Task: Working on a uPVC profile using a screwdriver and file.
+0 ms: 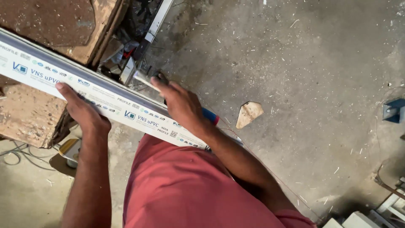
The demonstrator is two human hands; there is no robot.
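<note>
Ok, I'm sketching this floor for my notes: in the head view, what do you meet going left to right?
Wooden block → left hand on the white profile → right hand → pale offcut → blue bracket.

The long white plastic strip (105,95) runs slantwise across the view and bars the way between the two hands. The left hand (82,110) presses on its near side, hemmed in by the worn wooden block (29,116) just to its left. The right hand (181,105) lies over the strip, with a heap of metal scraps (126,59) crowding the space beyond it. To the right, the concrete floor (303,76) lies open, broken only by a small wood chip (249,114) and a blue bracket (394,110) at the edge.
</note>
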